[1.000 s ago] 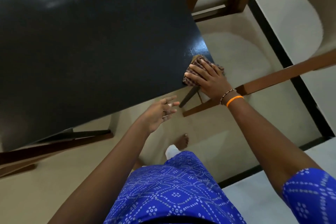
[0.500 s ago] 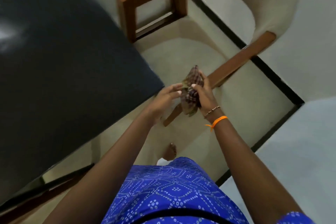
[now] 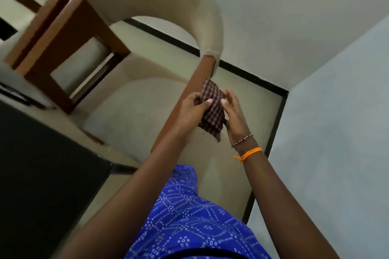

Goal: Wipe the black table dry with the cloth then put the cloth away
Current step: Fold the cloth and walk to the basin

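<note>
A brown checked cloth is held upright in the air between both hands, away from the table. My left hand pinches its left side with thumb and fingers. My right hand, with a bead bracelet and an orange thread at the wrist, grips its right side. Only a corner of the black table shows, at the lower left, well to the left of the cloth.
A cream-cushioned wooden armchair stands just beyond the table corner, its arm rail passing behind the cloth. Another wooden chair frame is at the upper left. A pale wall with a black skirting line closes the right side.
The cloth came off the table corner in my right hand, and my left hand joined it. Both hands now hold it in the air, and my view has turned right, away from the table.
</note>
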Motion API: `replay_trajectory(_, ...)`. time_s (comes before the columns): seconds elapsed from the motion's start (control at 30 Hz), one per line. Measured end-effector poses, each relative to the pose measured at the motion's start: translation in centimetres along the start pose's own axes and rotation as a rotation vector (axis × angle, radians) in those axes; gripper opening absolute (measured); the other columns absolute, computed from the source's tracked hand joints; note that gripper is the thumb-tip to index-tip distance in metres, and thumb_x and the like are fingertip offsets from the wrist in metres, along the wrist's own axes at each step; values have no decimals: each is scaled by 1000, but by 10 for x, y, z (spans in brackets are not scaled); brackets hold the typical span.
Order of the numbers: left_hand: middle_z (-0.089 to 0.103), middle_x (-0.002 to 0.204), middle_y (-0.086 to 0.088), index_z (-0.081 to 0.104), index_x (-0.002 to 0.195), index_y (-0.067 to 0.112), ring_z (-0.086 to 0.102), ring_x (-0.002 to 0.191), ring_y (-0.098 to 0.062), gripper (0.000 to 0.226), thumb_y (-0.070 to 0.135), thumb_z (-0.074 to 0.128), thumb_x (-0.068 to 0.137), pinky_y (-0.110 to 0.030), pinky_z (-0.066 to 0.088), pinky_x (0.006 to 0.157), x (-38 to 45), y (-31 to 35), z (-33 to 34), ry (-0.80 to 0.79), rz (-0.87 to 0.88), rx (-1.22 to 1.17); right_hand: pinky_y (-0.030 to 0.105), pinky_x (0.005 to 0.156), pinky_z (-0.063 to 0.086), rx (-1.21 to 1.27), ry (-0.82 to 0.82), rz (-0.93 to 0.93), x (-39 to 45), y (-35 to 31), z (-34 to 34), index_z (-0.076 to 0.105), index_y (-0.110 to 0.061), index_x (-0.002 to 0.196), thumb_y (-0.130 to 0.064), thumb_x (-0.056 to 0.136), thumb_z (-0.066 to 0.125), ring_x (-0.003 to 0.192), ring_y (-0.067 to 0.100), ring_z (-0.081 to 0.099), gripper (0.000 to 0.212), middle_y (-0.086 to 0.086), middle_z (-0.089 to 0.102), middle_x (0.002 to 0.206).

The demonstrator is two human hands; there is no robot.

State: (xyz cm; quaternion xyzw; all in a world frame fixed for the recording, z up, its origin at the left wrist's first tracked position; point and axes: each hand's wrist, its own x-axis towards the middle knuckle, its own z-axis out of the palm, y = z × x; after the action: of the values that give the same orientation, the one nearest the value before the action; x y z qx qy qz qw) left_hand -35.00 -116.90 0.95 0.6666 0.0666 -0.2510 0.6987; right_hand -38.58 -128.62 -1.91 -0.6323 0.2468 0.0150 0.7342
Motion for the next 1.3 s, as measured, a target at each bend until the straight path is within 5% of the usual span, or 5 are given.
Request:
replay_trajectory(0.07, 65, 111, -17, 59, 103, 8, 63, 104, -31, 16, 17, 56, 90, -43, 53, 89, 21, 7, 18, -10, -32, -56, 46, 110, 37, 101, 47, 119, 20, -5, -15, 36, -16, 141, -44, 82, 63, 131, 19, 44, 70, 7, 42, 145)
replay_trajectory(0.2, 65, 113, -17, 57, 110, 5, 63, 104, -28, 22, 16, 53, 92, -42, 53, 91, 70, 22, 53, -18, -96, -109, 40, 91, 52, 437, -112, 276, 63, -23, -41, 63, -10, 108, -35, 95, 43, 93, 20, 69, 34, 9, 72, 102)
replay_trajectory(0.53, 61, 115, -8, 50, 119, 13, 59, 102, -22, 27, 15, 51, 92, -36, 54, 80, 210, 92, 128, 60, -156, -84, 29, 71, 59, 217, 104, 146, 208, -103, -103, 39, -2, 131, 0, 83, 62, 97, 21, 62, 53, 17, 55, 125)
replay_trajectory(1.03, 67, 111, -9, 56, 118, 13, 65, 99, -25, 39, 25, 66, 83, -45, 55, 85, 419, 200, 188, 287, -116, -172, 29, 67, 57, 132, -355, 208, 470, -219, -137, 31, -13, 134, 6, 84, 58, 89, 16, 63, 60, 2, 59, 105)
replay_trajectory(1.3, 65, 106, -7, 56, 114, 13, 64, 93, -22, 25, 21, 56, 90, -37, 55, 74, 496, 237, 145, 558, -55, -380, 52, 93, 49, 15, -512, 329, 585, -243, -66, 30, -13, 133, 3, 76, 69, 112, 34, 57, 71, 17, 51, 127)
